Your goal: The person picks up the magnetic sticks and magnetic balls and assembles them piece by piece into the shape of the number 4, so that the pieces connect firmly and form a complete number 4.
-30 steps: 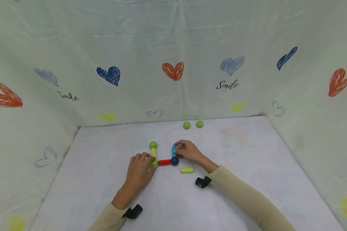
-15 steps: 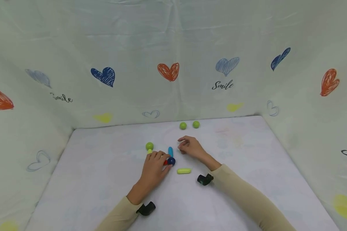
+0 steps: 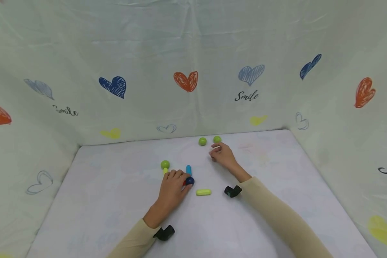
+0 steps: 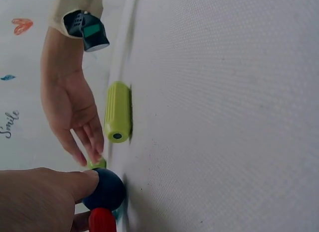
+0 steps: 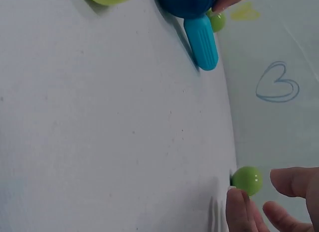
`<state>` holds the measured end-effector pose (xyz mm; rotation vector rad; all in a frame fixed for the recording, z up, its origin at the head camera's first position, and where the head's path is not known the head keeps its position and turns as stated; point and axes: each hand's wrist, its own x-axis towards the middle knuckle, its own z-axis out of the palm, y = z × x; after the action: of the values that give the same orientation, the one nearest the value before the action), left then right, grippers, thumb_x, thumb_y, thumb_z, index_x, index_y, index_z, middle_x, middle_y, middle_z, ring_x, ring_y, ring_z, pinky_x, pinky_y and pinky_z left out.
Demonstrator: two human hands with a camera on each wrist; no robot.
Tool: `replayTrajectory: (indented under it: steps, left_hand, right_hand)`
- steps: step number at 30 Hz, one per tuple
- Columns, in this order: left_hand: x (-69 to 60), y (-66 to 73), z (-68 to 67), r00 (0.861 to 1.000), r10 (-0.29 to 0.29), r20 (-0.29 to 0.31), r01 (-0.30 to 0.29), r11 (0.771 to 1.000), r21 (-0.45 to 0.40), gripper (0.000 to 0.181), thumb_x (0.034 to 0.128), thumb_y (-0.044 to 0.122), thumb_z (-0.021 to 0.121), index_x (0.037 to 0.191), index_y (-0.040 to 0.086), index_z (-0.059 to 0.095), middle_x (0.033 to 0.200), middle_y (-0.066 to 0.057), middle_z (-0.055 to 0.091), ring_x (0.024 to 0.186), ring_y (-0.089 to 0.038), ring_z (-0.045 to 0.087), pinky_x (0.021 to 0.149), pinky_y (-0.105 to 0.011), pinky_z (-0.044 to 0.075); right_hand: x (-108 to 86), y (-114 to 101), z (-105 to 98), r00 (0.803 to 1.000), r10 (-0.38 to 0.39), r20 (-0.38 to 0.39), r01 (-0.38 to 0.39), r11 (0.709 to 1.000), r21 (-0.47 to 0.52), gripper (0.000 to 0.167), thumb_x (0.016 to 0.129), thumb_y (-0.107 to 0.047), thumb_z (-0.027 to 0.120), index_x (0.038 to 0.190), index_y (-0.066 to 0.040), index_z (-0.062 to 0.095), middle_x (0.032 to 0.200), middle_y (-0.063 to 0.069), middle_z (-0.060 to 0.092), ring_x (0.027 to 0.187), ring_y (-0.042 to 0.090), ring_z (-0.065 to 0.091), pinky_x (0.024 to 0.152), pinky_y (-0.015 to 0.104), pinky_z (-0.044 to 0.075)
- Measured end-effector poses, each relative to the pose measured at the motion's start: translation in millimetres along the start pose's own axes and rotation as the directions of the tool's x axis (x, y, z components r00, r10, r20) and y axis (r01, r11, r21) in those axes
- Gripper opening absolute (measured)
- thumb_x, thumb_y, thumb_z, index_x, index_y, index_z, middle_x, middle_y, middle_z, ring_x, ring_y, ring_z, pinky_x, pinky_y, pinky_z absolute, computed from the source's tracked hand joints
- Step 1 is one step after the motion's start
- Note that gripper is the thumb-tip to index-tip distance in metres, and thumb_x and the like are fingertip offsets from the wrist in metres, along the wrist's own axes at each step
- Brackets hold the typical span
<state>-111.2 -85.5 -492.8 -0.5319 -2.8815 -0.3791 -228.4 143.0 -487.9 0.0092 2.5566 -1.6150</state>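
Observation:
My left hand [image 3: 172,190] pinches the dark blue ball [image 3: 189,181] between thumb and fingers. A red stick [image 4: 102,220] joins that ball in the left wrist view, and a light blue stick [image 5: 201,43] extends from it in the right wrist view. Beyond the left hand, a green ball [image 3: 165,164] sits on a yellow-green stick [image 3: 166,171], the rest of which the hand covers. My right hand [image 3: 224,156] is held over the table, fingers apart and empty, just in front of a green ball [image 3: 217,139]. Another green ball [image 3: 202,141] lies left of it.
A loose yellow-green stick [image 3: 203,192] lies on the white table [image 3: 232,229], right of the left hand and nearer the table's front. A cloth printed with hearts hangs behind the table and at both sides.
My left hand has moved right, from the near green ball to the dark blue ball. My right hand has let go of the light blue stick and moved back and right toward the far green balls.

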Motion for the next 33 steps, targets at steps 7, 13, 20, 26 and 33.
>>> replayTrajectory:
  steps: [7, 13, 20, 26, 33]
  left_hand:
    - [1.5, 1.2, -0.3, 1.0, -0.007, 0.004, 0.007, 1.0, -0.013, 0.029, 0.0927, 0.032, 0.084, 0.115, 0.016, 0.077, 0.107, -0.001, 0.07, 0.107, -0.023, 0.06, 0.1, -0.046, 0.049]
    - [1.9, 2.9, -1.6, 1.0, -0.001, -0.013, 0.001, 0.999, -0.041, 0.026, 0.0913, 0.029, 0.086, 0.113, 0.016, 0.078, 0.105, -0.001, 0.07, 0.104, -0.023, 0.061, 0.099, -0.046, 0.049]
    - [1.8, 3.1, -1.2, 1.0, -0.011, -0.02, 0.009, 0.999, -0.054, 0.026, 0.0899, 0.028, 0.087, 0.112, 0.016, 0.079, 0.103, 0.0, 0.069, 0.102, -0.022, 0.061, 0.099, -0.046, 0.049]
    - [2.0, 3.2, -0.3, 1.0, -0.027, -0.016, 0.025, 0.997, -0.066, 0.026, 0.0896, 0.027, 0.087, 0.112, 0.016, 0.08, 0.102, 0.001, 0.068, 0.101, -0.022, 0.06, 0.099, -0.046, 0.049]
    - [-0.4, 3.4, 0.9, 0.999, -0.024, -0.026, 0.022, 0.997, -0.07, 0.026, 0.0885, 0.025, 0.088, 0.111, 0.015, 0.08, 0.101, 0.0, 0.068, 0.1, -0.022, 0.061, 0.099, -0.046, 0.05]
  right_hand:
    - [10.0, 3, -10, 0.995, 0.04, -0.095, -0.04, 0.999, -0.001, 0.032, 0.098, -0.008, 0.072, 0.126, 0.004, 0.059, 0.11, 0.021, 0.068, 0.081, 0.02, 0.072, 0.069, 0.024, 0.058]
    - [19.1, 5, -14, 0.986, 0.064, -0.153, -0.064, 0.998, 0.0, 0.031, 0.097, -0.008, 0.07, 0.123, 0.004, 0.058, 0.108, 0.02, 0.065, 0.073, 0.013, 0.068, 0.066, 0.022, 0.055]
    - [30.8, 1, -14, 0.982, 0.077, -0.174, -0.088, 0.995, -0.054, 0.048, 0.098, -0.011, 0.071, 0.139, 0.002, 0.05, 0.107, 0.017, 0.064, 0.072, 0.015, 0.067, 0.067, 0.023, 0.05]
    - [39.9, -3, -15, 0.986, 0.051, -0.158, -0.072, 0.989, -0.126, 0.049, 0.099, -0.01, 0.071, 0.141, 0.005, 0.052, 0.107, 0.018, 0.061, 0.075, 0.021, 0.068, 0.066, 0.026, 0.051]
    - [48.0, -4, -17, 0.987, 0.029, -0.157, -0.063, 0.974, -0.217, 0.055, 0.098, -0.01, 0.07, 0.145, 0.008, 0.049, 0.131, 0.033, 0.058, 0.117, 0.042, 0.061, 0.095, 0.049, 0.053]
